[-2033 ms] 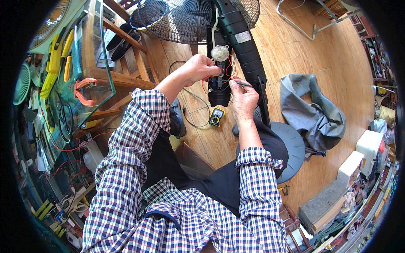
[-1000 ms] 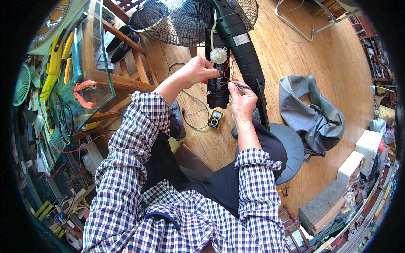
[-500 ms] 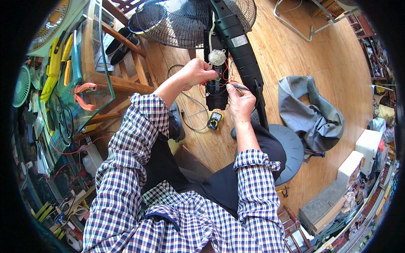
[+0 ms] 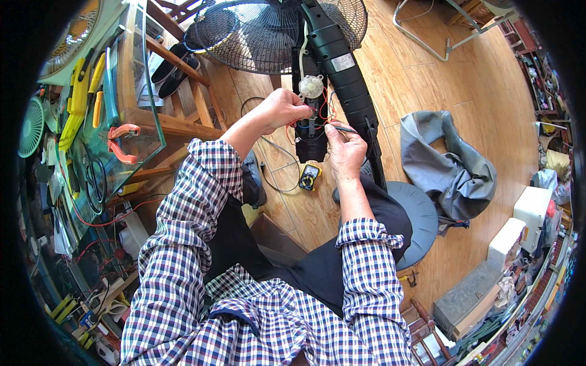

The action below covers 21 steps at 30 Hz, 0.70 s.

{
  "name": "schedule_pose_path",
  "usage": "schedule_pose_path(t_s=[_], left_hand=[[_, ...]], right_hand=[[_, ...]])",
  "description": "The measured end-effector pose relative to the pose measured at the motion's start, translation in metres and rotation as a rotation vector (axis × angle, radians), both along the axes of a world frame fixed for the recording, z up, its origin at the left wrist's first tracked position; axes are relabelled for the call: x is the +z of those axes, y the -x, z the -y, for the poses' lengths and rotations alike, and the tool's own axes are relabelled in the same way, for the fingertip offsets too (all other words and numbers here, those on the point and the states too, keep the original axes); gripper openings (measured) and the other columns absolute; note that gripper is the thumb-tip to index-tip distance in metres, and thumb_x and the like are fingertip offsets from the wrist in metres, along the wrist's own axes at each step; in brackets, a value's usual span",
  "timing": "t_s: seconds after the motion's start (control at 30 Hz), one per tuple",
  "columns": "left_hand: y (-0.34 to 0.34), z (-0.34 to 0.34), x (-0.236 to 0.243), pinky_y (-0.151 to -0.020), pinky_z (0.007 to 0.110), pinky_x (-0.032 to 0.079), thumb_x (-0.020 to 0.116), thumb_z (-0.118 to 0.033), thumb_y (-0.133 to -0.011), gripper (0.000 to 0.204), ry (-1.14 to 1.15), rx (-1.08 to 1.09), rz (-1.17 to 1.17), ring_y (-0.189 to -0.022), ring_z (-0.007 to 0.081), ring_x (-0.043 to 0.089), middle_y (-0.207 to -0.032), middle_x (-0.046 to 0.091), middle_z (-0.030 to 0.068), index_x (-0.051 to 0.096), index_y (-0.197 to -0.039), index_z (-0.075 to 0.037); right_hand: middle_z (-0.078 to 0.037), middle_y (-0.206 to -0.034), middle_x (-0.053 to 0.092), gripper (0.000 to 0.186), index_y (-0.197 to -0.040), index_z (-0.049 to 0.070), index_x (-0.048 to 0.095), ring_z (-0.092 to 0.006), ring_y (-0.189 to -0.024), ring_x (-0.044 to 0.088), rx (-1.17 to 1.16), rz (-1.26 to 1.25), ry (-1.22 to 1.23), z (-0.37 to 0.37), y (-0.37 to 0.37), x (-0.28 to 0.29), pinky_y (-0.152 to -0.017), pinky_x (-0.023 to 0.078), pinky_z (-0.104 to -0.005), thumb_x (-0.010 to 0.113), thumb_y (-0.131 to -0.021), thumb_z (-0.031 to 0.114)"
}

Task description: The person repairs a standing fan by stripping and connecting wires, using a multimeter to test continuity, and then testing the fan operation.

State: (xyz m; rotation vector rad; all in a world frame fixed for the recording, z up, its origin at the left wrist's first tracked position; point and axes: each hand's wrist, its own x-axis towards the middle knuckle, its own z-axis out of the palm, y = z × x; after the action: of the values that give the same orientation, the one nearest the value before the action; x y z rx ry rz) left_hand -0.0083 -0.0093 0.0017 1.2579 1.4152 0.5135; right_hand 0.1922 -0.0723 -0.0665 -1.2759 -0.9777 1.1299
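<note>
My left hand is closed in a pinch at the opened black column of a floor fan; what its fingertips hold is too small to make out. Close by, my right hand pinches a slim dark pen-like rod, its tip toward the wiring. Red and orange wires run between the hands from a round translucent plastic part. The black fan housing lies open beside the column. Below the column, a yellow multimeter rests on the wooden floor.
A glass-topped table at left bears yellow-handled tools and an orange clamp. The fan's wire cage lies ahead. At right are a grey cloth cover, a round dark base and white boxes. A black cable loops over the floor.
The view has shifted very slightly. Both hands stay at the fan's wiring, with the right still pinching the dark rod and only a small movement at the fingers.
</note>
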Motion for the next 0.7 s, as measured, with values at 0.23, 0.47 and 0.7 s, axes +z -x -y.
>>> schedule_pose_path(t_s=[0.23, 0.47, 0.7], left_hand=[[-0.002, 0.001, 0.004, -0.052, 0.029, 0.039, 0.079, -0.023, -0.089, 0.026, 0.008, -0.001, 0.02, -0.06, 0.0075, 0.051, -0.068, 0.062, 0.0009, 0.075, -0.084, 0.003], [-0.002, 0.002, 0.006, -0.053, 0.029, 0.04, 0.079, -0.023, -0.088, 0.026, 0.016, 0.018, 0.029, -0.06, 0.0079, 0.052, -0.068, 0.062, 0.0017, 0.075, -0.083, 0.003], [-0.002, 0.001, 0.007, -0.054, 0.029, 0.04, 0.079, -0.023, -0.088, 0.027, 0.013, -0.004, 0.023, -0.061, 0.0077, 0.052, -0.069, 0.062, 0.0006, 0.075, -0.083, 0.003]], right_hand=[[0.005, -0.076, 0.067, 0.015, -0.104, 0.002, 0.076, -0.0001, -0.057, 0.05, 0.004, -0.012, 0.027, 0.001, -0.002, 0.002, -0.05, 0.036, -0.0181, 0.081, -0.092, 0.009], [0.004, -0.079, 0.068, 0.016, -0.105, 0.001, 0.076, -0.0009, -0.059, 0.052, 0.007, -0.06, 0.055, 0.002, 0.001, 0.008, -0.051, 0.038, -0.0181, 0.081, -0.091, 0.008], [-0.005, -0.096, 0.075, 0.017, -0.102, -0.003, 0.076, -0.0095, -0.087, 0.068, -0.002, -0.098, 0.09, 0.002, 0.0, 0.01, -0.081, 0.054, -0.025, 0.082, -0.089, 0.008]])
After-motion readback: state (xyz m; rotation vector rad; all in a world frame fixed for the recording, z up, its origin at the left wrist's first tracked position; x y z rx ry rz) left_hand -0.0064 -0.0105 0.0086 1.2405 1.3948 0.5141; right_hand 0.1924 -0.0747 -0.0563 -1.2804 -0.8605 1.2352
